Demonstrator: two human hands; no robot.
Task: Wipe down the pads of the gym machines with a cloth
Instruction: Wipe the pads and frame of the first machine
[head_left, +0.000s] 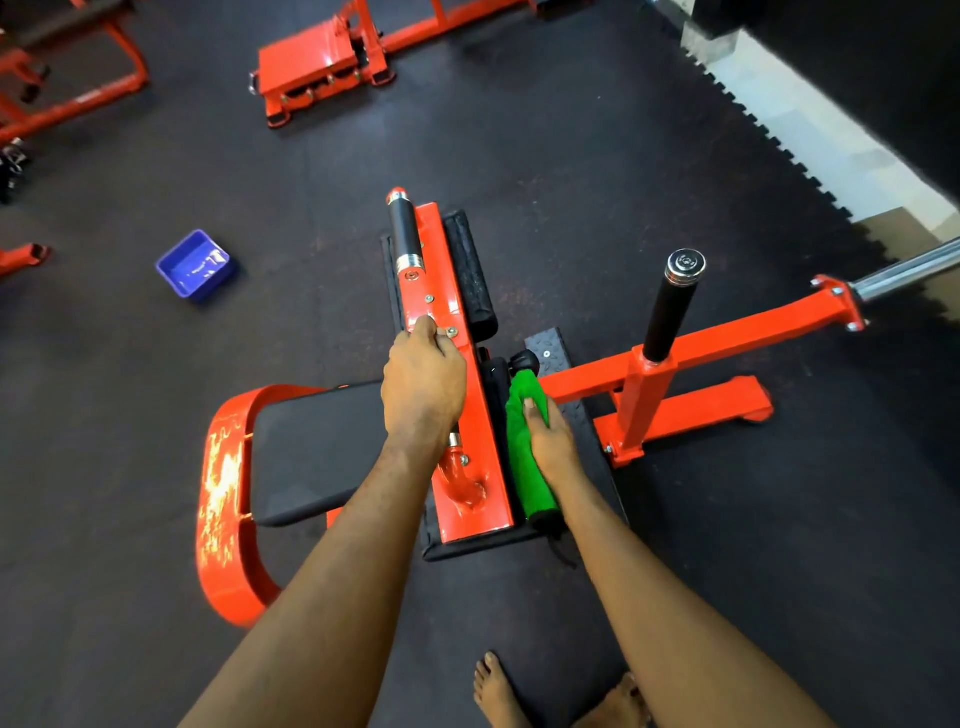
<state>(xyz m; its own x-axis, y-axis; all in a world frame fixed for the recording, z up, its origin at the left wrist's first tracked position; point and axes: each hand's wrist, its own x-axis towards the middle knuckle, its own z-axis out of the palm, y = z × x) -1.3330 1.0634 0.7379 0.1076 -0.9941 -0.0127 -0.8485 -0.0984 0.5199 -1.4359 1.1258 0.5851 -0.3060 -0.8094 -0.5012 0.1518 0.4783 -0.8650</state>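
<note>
A red gym machine stands below me with a black seat pad (317, 452) on the left and a red knee-pad plate (470, 410) across the middle. My left hand (423, 384) grips the top of that plate, fingers curled over its far edge. A green cloth (524, 467) is wrapped over the near black roller pad (545, 522) on the plate's right side. My right hand (550, 439) presses the cloth onto the roller, fingers curled round it. A second black roller pad (470, 275) lies further along the plate, bare.
A blue plastic tub (195, 265) sits on the black rubber floor to the left. An upright black-gripped weight post (670, 312) and red frame arm (727, 338) stand right. Other red machines (317, 67) are at the back. My bare feet (498, 691) are at the bottom.
</note>
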